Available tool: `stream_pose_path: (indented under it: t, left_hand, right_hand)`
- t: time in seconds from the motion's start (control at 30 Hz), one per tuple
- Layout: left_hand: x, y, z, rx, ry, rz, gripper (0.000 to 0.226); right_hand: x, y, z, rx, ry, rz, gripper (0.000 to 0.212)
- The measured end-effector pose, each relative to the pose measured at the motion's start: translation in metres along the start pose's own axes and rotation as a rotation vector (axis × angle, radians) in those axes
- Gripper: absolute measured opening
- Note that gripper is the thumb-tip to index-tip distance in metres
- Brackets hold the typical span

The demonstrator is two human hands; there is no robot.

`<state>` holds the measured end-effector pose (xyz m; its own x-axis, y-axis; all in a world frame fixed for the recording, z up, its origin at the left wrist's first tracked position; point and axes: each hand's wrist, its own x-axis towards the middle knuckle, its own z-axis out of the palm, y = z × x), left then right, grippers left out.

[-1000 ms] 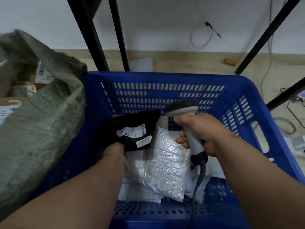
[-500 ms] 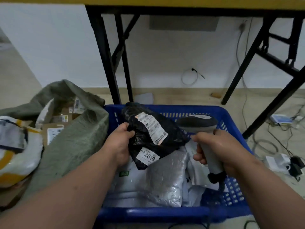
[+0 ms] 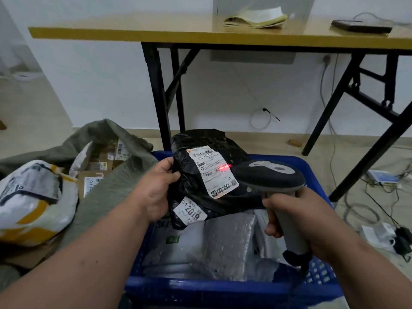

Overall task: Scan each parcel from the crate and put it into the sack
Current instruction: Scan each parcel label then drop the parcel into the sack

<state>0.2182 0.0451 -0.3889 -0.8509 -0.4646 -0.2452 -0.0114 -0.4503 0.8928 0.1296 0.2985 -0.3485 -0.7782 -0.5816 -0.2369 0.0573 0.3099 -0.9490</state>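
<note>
My left hand (image 3: 156,190) grips the left edge of a black plastic parcel (image 3: 189,188) and holds it up over the blue crate (image 3: 223,288). The parcel carries two white labels. My right hand (image 3: 296,221) grips the handle of a grey barcode scanner (image 3: 269,175), whose head sits just right of the parcel. A red scan line glows on the larger label (image 3: 213,172). Several silver and white bagged parcels (image 3: 227,244) lie in the crate below. The grey-green sack (image 3: 111,175) lies open at the left, with cardboard boxes inside.
A white and yellow bag (image 3: 33,197) sits at the far left, beside the sack. A yellow-edged table (image 3: 200,36) on black folding legs stands behind the crate. Cables and small white devices (image 3: 379,233) lie on the floor at the right.
My left hand has lifted the black parcel out of the crate and turned its label up. The scanner has come close to it, and the red scan line now shows on the label.
</note>
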Motion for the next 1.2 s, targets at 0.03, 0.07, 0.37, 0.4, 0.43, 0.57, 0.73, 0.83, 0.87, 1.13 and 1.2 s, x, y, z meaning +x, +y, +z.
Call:
stream_pose_path:
  t: [0.03,0.07,0.37,0.4,0.43,0.57,0.73,0.83,0.87,1.13,1.2]
  left_hand:
    - [0.001,0.001,0.000,-0.001,0.002,0.003,0.036]
    - [0.002,0.001,-0.001,-0.004,0.002,0.006,0.037]
    - [0.004,0.002,-0.004,-0.025,0.013,0.004,0.037]
    - [0.003,0.003,-0.003,-0.025,0.017,0.005,0.037]
    - [0.002,0.003,-0.002,-0.024,0.020,0.008,0.036]
    - [-0.005,0.008,0.001,-0.015,0.048,0.012,0.036]
    - [-0.016,0.021,-0.005,-0.028,0.103,0.062,0.039]
    - [-0.025,0.033,-0.016,-0.053,0.188,0.118,0.042]
    - [-0.028,0.039,-0.020,-0.076,0.225,0.133,0.042]
    - [-0.048,0.106,-0.075,-0.115,0.472,0.376,0.046]
    - [-0.049,0.124,-0.095,-0.180,0.602,0.435,0.045]
  right_hand:
    - [0.000,-0.001,-0.001,-0.012,-0.002,0.002,0.011]
    - [0.001,-0.001,-0.001,-0.022,-0.004,0.004,0.011]
    - [0.000,-0.006,-0.002,-0.033,0.003,0.003,0.009]
    - [0.001,-0.006,-0.002,-0.036,0.002,0.005,0.010]
    - [0.001,-0.006,-0.001,-0.037,0.000,0.008,0.010]
    - [0.006,-0.008,0.001,-0.052,0.016,0.032,0.014]
    - [0.013,-0.018,0.014,-0.070,0.037,0.030,0.015]
    - [0.016,-0.028,0.028,-0.063,0.019,0.019,0.013]
    - [0.017,-0.030,0.034,-0.065,0.018,0.013,0.013]
    - [0.031,-0.043,0.084,-0.055,-0.026,0.057,0.018]
    - [0.034,-0.046,0.099,-0.055,-0.048,0.078,0.017]
